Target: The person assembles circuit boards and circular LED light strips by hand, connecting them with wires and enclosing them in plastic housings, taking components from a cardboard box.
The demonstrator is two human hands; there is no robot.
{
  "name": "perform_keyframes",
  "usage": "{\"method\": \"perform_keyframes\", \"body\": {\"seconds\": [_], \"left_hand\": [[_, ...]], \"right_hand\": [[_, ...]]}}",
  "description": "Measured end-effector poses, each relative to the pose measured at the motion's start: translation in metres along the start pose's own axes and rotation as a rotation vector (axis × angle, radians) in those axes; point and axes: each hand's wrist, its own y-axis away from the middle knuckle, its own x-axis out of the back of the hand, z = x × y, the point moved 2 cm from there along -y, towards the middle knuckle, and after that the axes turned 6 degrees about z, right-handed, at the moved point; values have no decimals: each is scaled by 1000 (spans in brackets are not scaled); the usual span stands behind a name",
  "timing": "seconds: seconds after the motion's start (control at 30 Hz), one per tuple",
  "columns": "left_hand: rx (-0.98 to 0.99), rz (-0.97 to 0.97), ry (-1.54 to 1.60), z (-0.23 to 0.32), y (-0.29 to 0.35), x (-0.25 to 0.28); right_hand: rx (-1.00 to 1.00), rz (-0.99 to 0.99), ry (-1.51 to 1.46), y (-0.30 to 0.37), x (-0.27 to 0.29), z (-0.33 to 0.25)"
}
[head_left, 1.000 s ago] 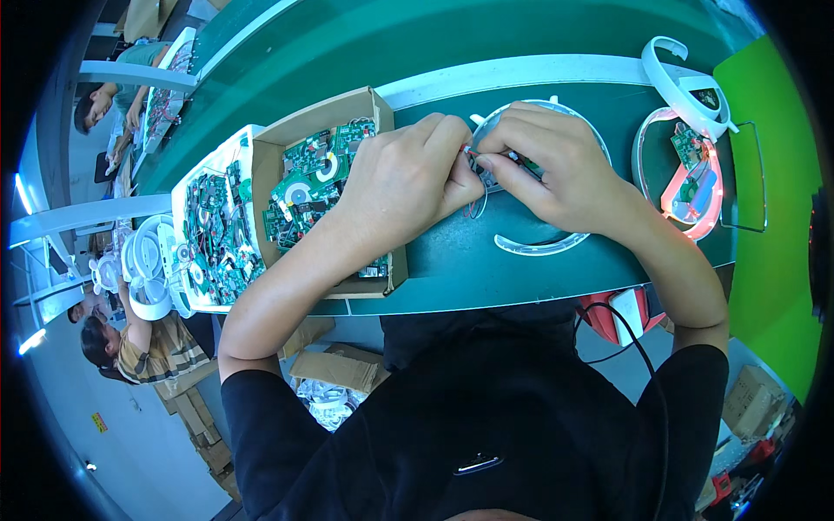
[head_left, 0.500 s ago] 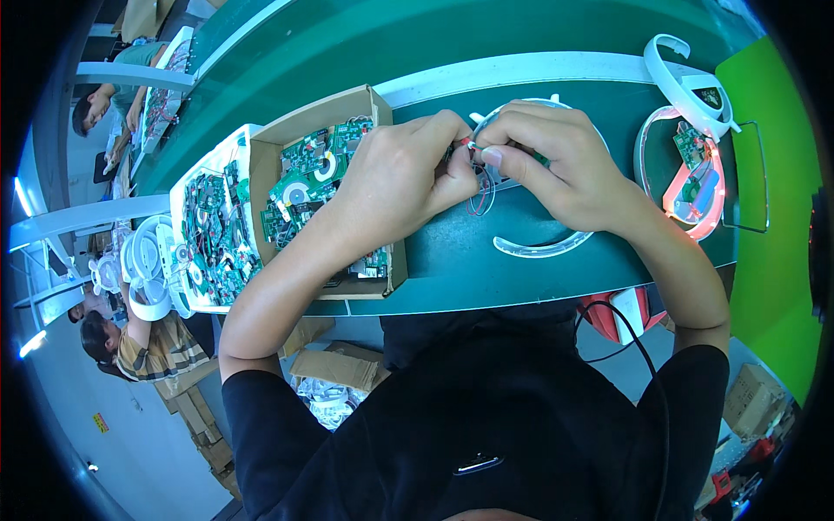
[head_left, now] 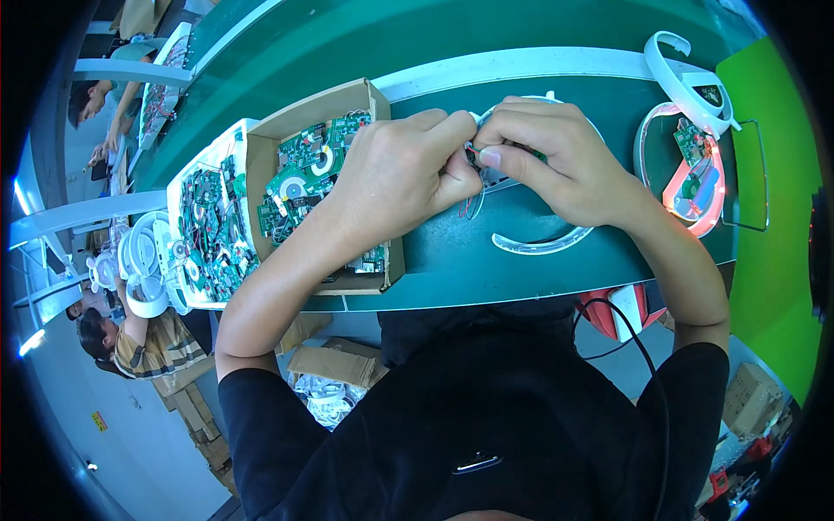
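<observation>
My left hand [head_left: 404, 169] and my right hand [head_left: 556, 161] meet above the green bench, fingers of both pinched together. Between their fingertips are thin wires [head_left: 473, 207], red and pale, with a loop hanging down below my left hand. What joins the wires at the fingertips is too small to make out. Beneath and behind my right hand lies a white curved lamp frame [head_left: 539, 246], partly covered by the hand. Just left of my left hand stands a cardboard box [head_left: 382, 100] of green circuit boards [head_left: 291, 184].
A white tray [head_left: 179, 260] of wired boards adjoins the box. At the right are a white lamp piece [head_left: 665, 65], a lit red frame [head_left: 714, 208] with an exposed board, and a metal wire stand [head_left: 767, 191]. A green panel [head_left: 782, 174] borders the bench. Co-workers sit at the left.
My fingertips have closed in on the wires, covering more of the red part. The hanging wire loop has shifted slightly and shows less. Both hands stay in nearly the same place.
</observation>
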Motion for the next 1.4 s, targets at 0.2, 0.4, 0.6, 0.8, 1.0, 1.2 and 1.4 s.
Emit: {"method": "perform_keyframes", "body": {"seconds": [0.2,0.4,0.6,0.8,1.0,1.2,1.4], "left_hand": [[49,4,95,1,-3,0],[69,18,144,2,-3,1],[4,85,91,4,4,-1],[-141,133,-12,7,6,5],[-194,140,-56,7,6,3],[-234,130,-119,1,6,0],[-248,152,-147,3,3,-2]], "right_hand": [[-42,-10,-38,0,2,1],[-64,-47,-100,0,3,6],[-84,-86,-118,-1,6,5],[-80,-96,-153,1,5,4],[-127,-99,-195,1,6,4],[-134,-68,-148,1,0,-3],[-28,21,-74,4,-6,1]]}}
